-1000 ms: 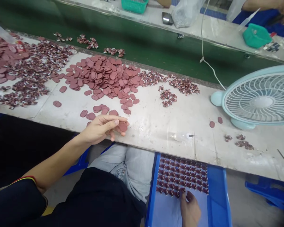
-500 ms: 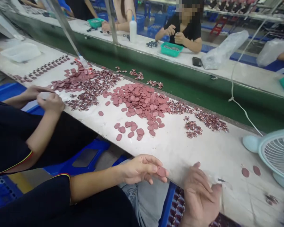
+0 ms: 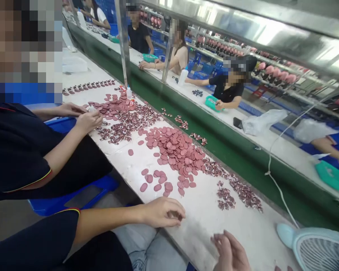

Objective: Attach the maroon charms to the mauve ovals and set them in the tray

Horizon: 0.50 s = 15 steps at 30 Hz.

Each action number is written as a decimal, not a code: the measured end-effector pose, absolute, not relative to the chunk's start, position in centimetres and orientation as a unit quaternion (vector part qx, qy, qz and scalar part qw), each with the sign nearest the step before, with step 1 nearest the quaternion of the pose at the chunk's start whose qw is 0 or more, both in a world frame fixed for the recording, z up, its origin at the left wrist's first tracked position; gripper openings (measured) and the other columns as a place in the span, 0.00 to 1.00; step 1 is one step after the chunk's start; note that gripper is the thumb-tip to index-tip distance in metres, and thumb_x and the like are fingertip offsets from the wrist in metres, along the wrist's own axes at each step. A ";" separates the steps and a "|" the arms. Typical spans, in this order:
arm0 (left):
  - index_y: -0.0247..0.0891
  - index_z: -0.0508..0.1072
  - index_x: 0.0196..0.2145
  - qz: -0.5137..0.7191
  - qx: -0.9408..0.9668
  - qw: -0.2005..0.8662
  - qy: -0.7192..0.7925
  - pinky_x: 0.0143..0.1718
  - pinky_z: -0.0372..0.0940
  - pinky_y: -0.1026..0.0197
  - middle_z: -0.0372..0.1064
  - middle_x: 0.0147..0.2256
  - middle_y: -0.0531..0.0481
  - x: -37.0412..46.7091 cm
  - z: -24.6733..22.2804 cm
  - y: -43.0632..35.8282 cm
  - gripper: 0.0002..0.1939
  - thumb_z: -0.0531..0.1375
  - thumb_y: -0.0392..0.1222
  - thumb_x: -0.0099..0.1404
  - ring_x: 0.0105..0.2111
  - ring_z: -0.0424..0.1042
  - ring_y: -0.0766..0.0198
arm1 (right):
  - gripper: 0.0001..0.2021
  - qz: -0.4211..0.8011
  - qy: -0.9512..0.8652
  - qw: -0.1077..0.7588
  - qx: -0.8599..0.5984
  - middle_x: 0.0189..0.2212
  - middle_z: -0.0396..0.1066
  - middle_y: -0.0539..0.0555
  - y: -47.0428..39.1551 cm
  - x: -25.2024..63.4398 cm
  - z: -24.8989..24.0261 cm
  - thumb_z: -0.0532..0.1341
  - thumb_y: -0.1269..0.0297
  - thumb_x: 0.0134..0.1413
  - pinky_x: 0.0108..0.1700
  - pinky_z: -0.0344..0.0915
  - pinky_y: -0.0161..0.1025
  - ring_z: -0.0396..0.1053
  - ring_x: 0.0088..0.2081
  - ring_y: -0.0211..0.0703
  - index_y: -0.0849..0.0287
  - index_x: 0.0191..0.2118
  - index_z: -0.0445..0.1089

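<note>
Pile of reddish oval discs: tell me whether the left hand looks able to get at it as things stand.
Likely yes: the left hand is by the near edge of the white table, with only loose discs and tabletop between it and the pile. Whether it holds something is unclear.

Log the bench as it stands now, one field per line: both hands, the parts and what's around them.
Left hand: over the near edge of the table, fingers curled; contents unclear
Right hand: at the lower frame edge, partly cut off, fingers bent; no held item visible
Oval discs: reddish, in a heap, with looser ones nearer the left hand
Small dark parts: clustered right of the heap
Fan: pale blue, lower right, partly cut off
</note>
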<state>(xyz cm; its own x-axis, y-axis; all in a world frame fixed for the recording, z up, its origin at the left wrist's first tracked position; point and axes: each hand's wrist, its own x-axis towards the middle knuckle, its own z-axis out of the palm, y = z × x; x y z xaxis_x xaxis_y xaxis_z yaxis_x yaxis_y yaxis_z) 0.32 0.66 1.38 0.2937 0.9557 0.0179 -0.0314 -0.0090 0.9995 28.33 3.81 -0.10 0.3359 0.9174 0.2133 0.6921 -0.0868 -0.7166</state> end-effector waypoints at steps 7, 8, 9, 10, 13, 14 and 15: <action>0.55 0.82 0.45 0.414 0.625 0.531 0.394 0.43 0.72 0.51 0.78 0.45 0.45 0.1 0.2 1.0 0.15 0.63 0.57 0.63 0.42 0.79 0.51 | 0.33 0.043 -0.657 0.286 -0.696 0.66 0.64 0.70 16.1 24.4 1.1 0.55 0.40 0.59 0.70 0.53 0.65 0.59 0.68 0.66 0.60 0.60 0.69; 0.55 0.82 0.44 0.417 0.628 0.526 0.395 0.42 0.72 0.51 0.78 0.44 0.46 0.2 0.0 1.0 0.15 0.63 0.58 0.63 0.41 0.79 0.51 | 0.33 0.035 -0.649 0.271 -0.710 0.67 0.62 0.69 17.2 24.1 0.7 0.55 0.40 0.60 0.69 0.53 0.69 0.58 0.68 0.67 0.57 0.61 0.67; 0.56 0.82 0.44 0.420 0.630 0.521 0.394 0.41 0.72 0.52 0.78 0.43 0.47 0.3 -0.3 1.0 0.15 0.63 0.58 0.62 0.40 0.79 0.52 | 0.32 0.030 -0.641 0.259 -0.722 0.67 0.62 0.67 18.1 23.9 0.3 0.55 0.39 0.60 0.68 0.53 0.71 0.57 0.68 0.67 0.55 0.62 0.67; 0.56 0.81 0.43 0.422 0.631 0.518 0.394 0.40 0.71 0.52 0.77 0.42 0.47 0.4 -0.5 1.0 0.15 0.64 0.59 0.61 0.38 0.79 0.52 | 0.31 0.027 -0.636 0.249 -0.730 0.66 0.62 0.65 18.8 23.8 -0.1 0.55 0.39 0.61 0.67 0.54 0.72 0.58 0.67 0.65 0.53 0.62 0.67; 0.57 0.81 0.42 0.427 0.635 0.512 0.389 0.39 0.70 0.54 0.77 0.41 0.49 0.5 -1.0 1.2 0.14 0.65 0.60 0.60 0.37 0.78 0.55 | 0.26 0.027 -0.661 0.234 -0.712 0.62 0.68 0.59 20.2 23.8 -0.9 0.57 0.41 0.62 0.66 0.59 0.67 0.63 0.64 0.58 0.52 0.57 0.70; 0.57 0.81 0.42 0.428 0.637 0.512 0.387 0.39 0.70 0.55 0.77 0.41 0.49 0.5 -1.2 1.2 0.14 0.64 0.59 0.61 0.37 0.79 0.56 | 0.25 0.027 -0.675 0.234 -0.699 0.60 0.69 0.58 20.5 23.9 -1.0 0.58 0.43 0.63 0.66 0.60 0.65 0.64 0.63 0.56 0.54 0.56 0.71; 0.57 0.81 0.43 0.429 0.638 0.511 0.385 0.40 0.70 0.55 0.77 0.41 0.49 0.5 -1.3 1.3 0.13 0.64 0.58 0.62 0.37 0.79 0.56 | 0.23 0.028 -0.690 0.235 -0.684 0.58 0.71 0.58 20.5 24.1 -1.0 0.58 0.44 0.63 0.65 0.62 0.63 0.66 0.62 0.54 0.55 0.54 0.71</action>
